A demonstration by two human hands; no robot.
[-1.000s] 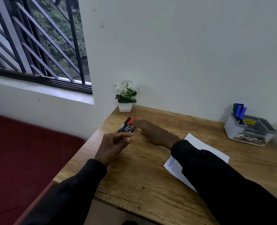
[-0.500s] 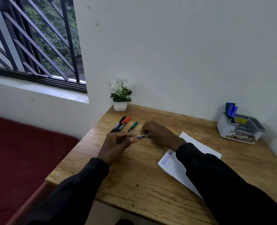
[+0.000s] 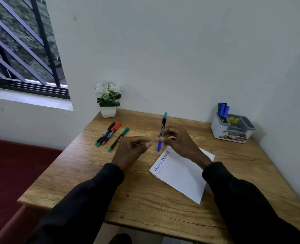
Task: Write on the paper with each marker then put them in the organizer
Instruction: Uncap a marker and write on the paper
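My right hand (image 3: 178,140) holds a blue-capped marker (image 3: 162,132) nearly upright above the table, just beyond the top corner of the white paper (image 3: 181,173). The paper carries one word in blue and the same word in black. My left hand (image 3: 130,149) hovers beside the marker with fingers loosely curled, holding nothing. Left of my hands lie a green marker (image 3: 119,139), a red marker (image 3: 111,133) and a black marker (image 3: 104,133). The grey organizer (image 3: 232,128) stands at the back right with a few markers (image 3: 222,110) upright in it.
A small white pot of white flowers (image 3: 108,99) sits at the table's back left corner by the wall. The wooden table (image 3: 145,196) ends at a near edge and a left edge, with red flooring (image 3: 13,169) below. A barred window is at upper left.
My right hand has lifted the blue-capped marker away from the group and swung it upright toward the paper. My left hand has let go and drawn back.
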